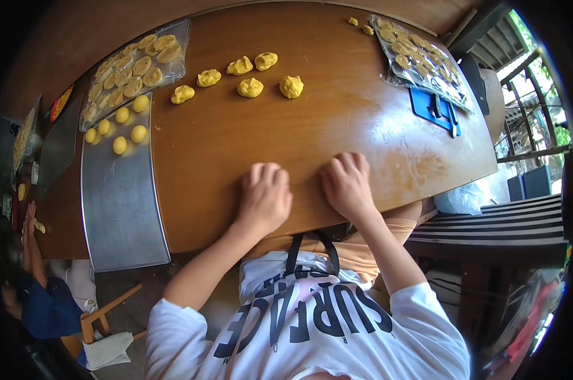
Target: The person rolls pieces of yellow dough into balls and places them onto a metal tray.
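Observation:
My left hand rests palm down on the brown table near its front edge, with the fingers curled under. A little to its right, my right hand is cupped on the tabletop in a similar pose. Whatever lies beneath either palm is hidden. Beyond them sit several rough lumps of yellow dough; the nearest is a dough lump. At left, several smooth yellow dough balls stand on the far end of a metal sheet.
Flattened dough discs lie on a plastic-covered tray at far left and another at far right. A blue board with knives lies below the right tray. At left, another person's hands are pressed together. A striped bench stands right.

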Demonstrator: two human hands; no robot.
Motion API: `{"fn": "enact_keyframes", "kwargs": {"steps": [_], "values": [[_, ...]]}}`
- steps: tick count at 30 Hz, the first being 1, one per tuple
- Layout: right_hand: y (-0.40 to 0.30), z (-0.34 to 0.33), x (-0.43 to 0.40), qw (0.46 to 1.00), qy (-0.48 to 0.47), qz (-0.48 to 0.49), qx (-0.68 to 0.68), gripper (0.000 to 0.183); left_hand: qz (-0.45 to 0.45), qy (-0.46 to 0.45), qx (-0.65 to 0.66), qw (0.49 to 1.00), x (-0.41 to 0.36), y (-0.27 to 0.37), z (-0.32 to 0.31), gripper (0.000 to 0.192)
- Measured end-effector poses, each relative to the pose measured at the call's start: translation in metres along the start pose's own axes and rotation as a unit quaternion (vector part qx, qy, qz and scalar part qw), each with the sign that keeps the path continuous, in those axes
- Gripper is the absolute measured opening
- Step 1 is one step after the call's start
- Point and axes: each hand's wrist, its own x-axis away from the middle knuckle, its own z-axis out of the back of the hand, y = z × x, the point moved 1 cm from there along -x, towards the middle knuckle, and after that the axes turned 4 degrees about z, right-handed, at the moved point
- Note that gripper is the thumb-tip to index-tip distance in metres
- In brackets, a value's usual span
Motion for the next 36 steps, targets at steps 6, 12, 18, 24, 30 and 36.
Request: {"fn": "enact_keyframes", "kwargs": {"steps": [6, 12, 18, 24, 30, 36], "values": [[0.080, -0.015, -0.041, 0.999, 0.015, -0.031, 0.003, 0.012, 0.039, 0.031, -0.050, 0.998, -0.070, -0.032, 0.002, 0.015], [0.014, 0.007, 0.006, 0.999, -0.032, 0.008, -0.002, 0.014, 0.017, 0.009, -0.020, 1.000, 0.002, -0.010, 0.008, 0.014], [0.072, -0.011, -0.039, 1.000, 0.022, -0.003, -0.009, 0.010, 0.046, 0.055, -0.078, 0.994, -0.066, -0.028, 0.007, 0.011], [0.018, 0.008, 0.014, 0.999, -0.020, 0.005, -0.035, 0.018, 0.021, -0.001, -0.039, 0.999, 0.008, -0.006, 0.010, 0.015], [0.066, -0.006, -0.038, 1.000, 0.003, 0.006, 0.017, 0.015, 0.035, 0.058, -0.072, 0.995, -0.070, -0.046, 0.007, 0.011], [0.007, 0.010, 0.012, 0.999, -0.030, 0.005, -0.016, 0.018, 0.027, 0.004, -0.047, 0.999, -0.004, -0.019, 0.000, 0.020]]}}
